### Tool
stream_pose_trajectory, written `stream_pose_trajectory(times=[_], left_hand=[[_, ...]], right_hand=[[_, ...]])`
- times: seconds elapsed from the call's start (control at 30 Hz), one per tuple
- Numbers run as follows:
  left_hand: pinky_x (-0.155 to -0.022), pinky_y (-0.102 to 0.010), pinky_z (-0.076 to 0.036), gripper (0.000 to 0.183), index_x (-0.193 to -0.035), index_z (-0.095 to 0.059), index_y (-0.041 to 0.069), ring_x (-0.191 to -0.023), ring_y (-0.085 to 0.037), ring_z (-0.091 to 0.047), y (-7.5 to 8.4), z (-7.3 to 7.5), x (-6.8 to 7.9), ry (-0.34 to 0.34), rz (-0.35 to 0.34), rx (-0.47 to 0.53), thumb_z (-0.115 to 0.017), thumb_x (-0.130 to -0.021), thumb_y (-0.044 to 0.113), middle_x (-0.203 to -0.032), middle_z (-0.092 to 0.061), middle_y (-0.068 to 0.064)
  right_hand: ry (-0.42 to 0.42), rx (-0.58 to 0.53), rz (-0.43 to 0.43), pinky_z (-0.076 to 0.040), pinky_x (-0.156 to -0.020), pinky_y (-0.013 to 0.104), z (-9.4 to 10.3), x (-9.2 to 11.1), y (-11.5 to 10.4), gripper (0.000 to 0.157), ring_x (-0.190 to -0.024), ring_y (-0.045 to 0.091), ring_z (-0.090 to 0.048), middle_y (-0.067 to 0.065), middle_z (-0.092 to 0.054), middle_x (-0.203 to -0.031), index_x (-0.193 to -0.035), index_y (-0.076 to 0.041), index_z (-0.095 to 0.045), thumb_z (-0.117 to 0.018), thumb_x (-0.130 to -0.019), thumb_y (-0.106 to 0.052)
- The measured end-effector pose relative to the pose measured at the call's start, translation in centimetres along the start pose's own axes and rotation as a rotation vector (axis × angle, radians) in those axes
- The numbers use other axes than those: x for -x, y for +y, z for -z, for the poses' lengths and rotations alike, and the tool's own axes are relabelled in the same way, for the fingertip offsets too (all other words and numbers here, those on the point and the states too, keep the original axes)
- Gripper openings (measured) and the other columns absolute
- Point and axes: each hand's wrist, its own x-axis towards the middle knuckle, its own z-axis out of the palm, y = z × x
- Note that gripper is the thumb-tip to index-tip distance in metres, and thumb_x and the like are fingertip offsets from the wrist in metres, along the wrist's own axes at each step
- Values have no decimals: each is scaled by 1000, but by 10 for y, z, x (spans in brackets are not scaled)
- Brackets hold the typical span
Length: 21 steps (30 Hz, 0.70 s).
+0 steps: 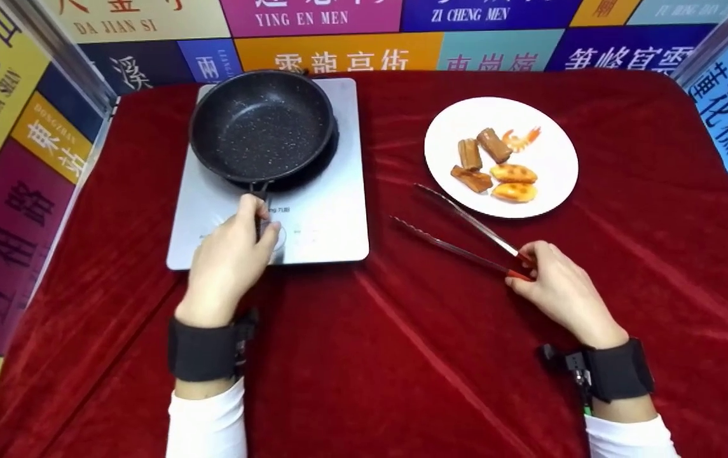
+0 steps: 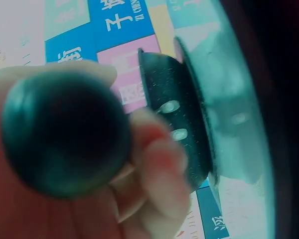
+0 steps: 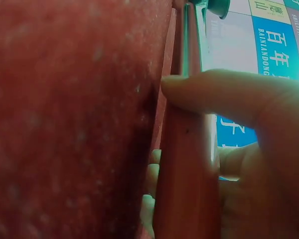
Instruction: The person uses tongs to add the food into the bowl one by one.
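A black speckled frying pan (image 1: 265, 130) sits over the silver induction cooktop (image 1: 332, 232), its handle pointing toward me. My left hand (image 1: 230, 254) grips that handle; the dark rounded handle end (image 2: 65, 134) fills much of the left wrist view, with fingers curled around it. In my right hand (image 1: 561, 286) are metal tongs (image 1: 465, 219) with red grips, their arms spread apart and tips pointing left. The right wrist view shows the thumb on the red grip (image 3: 187, 164) and fingertips behind it. Beyond the tongs lies a white plate (image 1: 548, 191) of food, which the hand does not touch.
On the plate are several brown pieces (image 1: 495, 146), two yellow browned dumplings (image 1: 514, 173) and a shrimp (image 1: 522, 138). A dark red cloth (image 1: 364, 356) covers the table. Panels with lettering (image 1: 338, 54) stand along the back and sides.
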Motion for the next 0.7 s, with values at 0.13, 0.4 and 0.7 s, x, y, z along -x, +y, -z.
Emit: stream_pose_trajectory(times=[0.13, 0.4, 0.7], left_hand=[[-63, -48, -40, 32, -113, -45, 20, -79, -32, -58, 1, 12, 1, -100, 11, 17, -44, -90, 42, -96, -61, -13], [-72, -52, -40, 36, -123, -43, 19, -91, -37, -57, -2, 17, 2, -159, -1, 5, -48, -90, 32, -109, -59, -18], [-70, -49, -40, 40, -128, -40, 23, -85, -33, -57, -1, 15, 6, -212, 11, -21, -48, -90, 30, -106, -59, -18]], right_hand=[[3, -8, 7, -39, -67, 38, -1, -3, 0, 39, -76, 19, -54, 8, -58, -87, -103, -4, -50, -68, -76, -26], [-45, 55, 81, -37, -60, 33, -3, -10, -5, 33, -61, 14, -49, -4, -53, -67, -102, -12, -57, -66, -76, -30], [-67, 75, 126, -36, -56, 30, -1, -1, -4, 31, -59, 9, -46, -7, -50, -67, -99, -17, -57, -65, -78, -39]])
